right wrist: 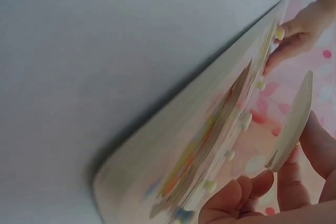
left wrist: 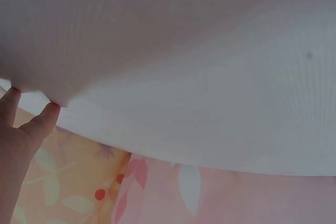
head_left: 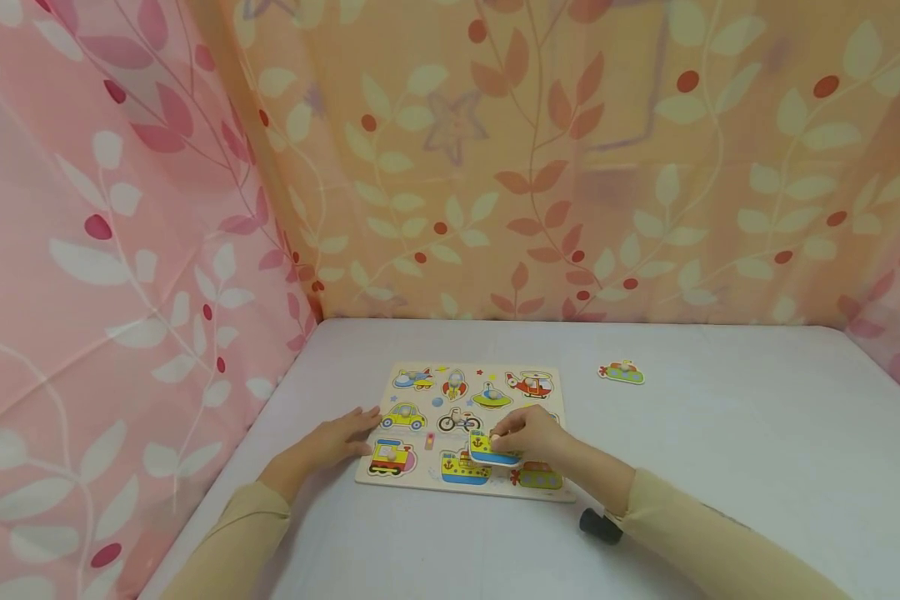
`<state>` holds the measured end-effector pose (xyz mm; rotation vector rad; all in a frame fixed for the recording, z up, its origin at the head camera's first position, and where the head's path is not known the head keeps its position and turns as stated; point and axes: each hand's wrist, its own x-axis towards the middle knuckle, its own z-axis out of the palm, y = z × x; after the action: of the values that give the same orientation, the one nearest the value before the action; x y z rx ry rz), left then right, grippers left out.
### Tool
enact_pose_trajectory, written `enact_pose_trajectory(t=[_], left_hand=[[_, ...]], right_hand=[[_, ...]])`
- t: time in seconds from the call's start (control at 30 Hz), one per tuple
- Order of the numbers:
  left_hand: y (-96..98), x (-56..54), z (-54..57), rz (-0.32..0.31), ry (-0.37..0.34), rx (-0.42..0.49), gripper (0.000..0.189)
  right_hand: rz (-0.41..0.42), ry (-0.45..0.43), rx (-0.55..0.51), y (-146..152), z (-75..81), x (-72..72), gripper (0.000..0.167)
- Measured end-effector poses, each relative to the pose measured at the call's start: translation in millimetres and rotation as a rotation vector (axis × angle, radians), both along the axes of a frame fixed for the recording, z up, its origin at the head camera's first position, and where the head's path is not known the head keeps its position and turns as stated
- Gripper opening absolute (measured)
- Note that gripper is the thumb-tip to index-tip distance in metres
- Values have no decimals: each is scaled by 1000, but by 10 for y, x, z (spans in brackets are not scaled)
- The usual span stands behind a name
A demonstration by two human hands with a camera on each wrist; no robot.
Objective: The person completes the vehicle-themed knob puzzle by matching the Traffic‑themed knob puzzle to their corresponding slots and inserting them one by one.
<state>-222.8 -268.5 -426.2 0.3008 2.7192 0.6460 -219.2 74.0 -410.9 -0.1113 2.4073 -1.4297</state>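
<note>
A wooden peg puzzle board with pictures of vehicles lies flat on the table. My right hand pinches a yellow and blue ship puzzle piece by its knob. In the head view the piece is over the board, beside the printed ship picture; the right wrist view shows the piece tilted and apart from the board. At the board's left edge rests my left hand, its fingers extended near the car piece and the train piece. A green submarine piece lies on the table to the right.
The white table holds a small black cylindrical object beneath the right forearm, in front of the board's right corner. Patterned curtains stand behind the table and along its left side.
</note>
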Motion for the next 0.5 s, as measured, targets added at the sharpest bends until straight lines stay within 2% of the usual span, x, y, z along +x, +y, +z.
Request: enact_pose_trajectory(t=[0.2, 0.5], left_hand=[[-18, 3, -23, 5, -4, 14, 62], [-19, -2, -23, -5, 5, 6, 61]], right_hand=[[46, 19, 47, -136, -44, 11, 10], [110, 55, 31, -315, -40, 33, 8]])
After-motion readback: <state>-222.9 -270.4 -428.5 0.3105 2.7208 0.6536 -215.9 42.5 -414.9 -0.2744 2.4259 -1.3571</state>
